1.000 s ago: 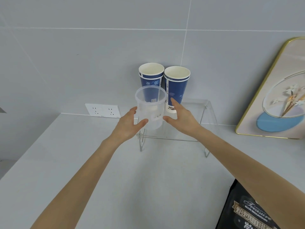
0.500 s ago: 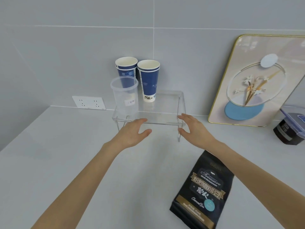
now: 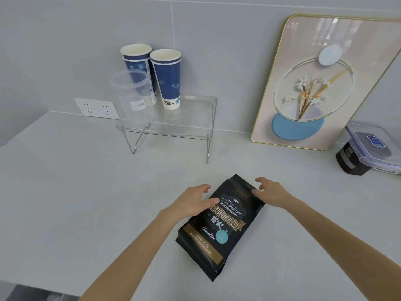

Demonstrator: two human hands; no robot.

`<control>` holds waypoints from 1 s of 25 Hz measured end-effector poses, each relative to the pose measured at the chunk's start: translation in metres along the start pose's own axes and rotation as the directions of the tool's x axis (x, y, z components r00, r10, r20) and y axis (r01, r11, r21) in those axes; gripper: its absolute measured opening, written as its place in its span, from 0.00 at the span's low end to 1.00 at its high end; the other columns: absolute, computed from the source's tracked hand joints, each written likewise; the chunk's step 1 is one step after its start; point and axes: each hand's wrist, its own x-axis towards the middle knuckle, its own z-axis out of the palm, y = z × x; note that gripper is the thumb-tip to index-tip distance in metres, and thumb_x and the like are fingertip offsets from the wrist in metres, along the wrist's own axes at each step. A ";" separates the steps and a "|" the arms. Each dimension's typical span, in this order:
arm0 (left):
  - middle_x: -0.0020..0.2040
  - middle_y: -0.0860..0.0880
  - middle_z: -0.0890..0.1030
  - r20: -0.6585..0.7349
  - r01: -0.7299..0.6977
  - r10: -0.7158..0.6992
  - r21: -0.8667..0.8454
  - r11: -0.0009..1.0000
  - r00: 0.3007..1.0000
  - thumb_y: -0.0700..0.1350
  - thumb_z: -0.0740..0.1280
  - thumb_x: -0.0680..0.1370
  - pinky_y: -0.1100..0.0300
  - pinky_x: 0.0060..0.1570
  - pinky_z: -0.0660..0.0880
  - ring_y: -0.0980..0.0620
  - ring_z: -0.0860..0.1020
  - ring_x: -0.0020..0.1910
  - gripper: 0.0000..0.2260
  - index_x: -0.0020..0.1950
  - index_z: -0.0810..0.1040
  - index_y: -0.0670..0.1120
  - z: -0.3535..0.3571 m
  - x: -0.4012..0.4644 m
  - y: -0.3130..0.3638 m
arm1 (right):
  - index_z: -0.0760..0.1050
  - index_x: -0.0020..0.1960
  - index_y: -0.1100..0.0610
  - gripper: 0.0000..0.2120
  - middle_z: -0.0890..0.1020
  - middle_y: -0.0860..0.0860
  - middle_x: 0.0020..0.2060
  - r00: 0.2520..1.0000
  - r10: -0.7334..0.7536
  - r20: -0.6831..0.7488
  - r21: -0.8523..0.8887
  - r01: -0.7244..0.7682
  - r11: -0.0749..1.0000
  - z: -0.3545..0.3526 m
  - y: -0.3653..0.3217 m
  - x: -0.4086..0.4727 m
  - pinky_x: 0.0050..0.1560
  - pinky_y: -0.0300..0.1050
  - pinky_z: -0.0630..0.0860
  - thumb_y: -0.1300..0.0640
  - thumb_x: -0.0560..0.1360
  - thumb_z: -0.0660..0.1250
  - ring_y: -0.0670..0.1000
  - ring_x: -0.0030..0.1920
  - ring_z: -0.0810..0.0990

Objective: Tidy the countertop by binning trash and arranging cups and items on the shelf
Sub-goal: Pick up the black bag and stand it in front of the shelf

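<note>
Hands are being held spread at the top of the black bag, which is lying flat on the counter in front of the shelf: the left hand with its thumb on the bag's left edge, the right hand with its thumb on the top right corner, and nothing is being pinched. Two blue cups and a clear cup are being carried upright on the shelf, at its left end.
</note>
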 end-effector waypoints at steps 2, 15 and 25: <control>0.68 0.45 0.70 0.045 0.014 -0.011 -0.065 0.998 0.999 0.56 0.61 0.74 0.56 0.60 0.68 0.47 0.71 0.64 0.26 0.68 0.60 0.48 0.017 0.001 0.001 | 0.62 0.68 0.59 0.23 0.73 0.59 0.64 0.998 0.059 0.032 0.065 -0.061 0.996 0.003 0.010 0.002 0.60 0.48 0.70 0.50 0.76 0.59 0.58 0.61 0.73; 0.63 0.48 0.75 -0.155 0.077 -0.139 -0.350 0.933 0.978 0.55 0.64 0.73 0.60 0.53 0.72 0.50 0.75 0.58 0.22 0.64 0.66 0.50 0.023 -0.014 -0.010 | 0.75 0.48 0.57 0.06 0.77 0.56 0.46 0.992 0.022 -0.121 0.587 0.053 0.808 -0.002 -0.017 -0.009 0.37 0.41 0.76 0.57 0.73 0.67 0.54 0.45 0.76; 0.37 0.52 0.83 -0.627 -0.255 -0.219 -0.576 0.777 0.747 0.45 0.66 0.73 0.72 0.33 0.74 0.59 0.79 0.35 0.03 0.40 0.79 0.50 -0.038 -0.053 -0.009 | 0.79 0.45 0.51 0.05 0.78 0.45 0.41 0.783 -0.342 -0.520 0.305 0.544 0.781 -0.019 -0.136 -0.042 0.43 0.40 0.71 0.53 0.71 0.68 0.42 0.36 0.73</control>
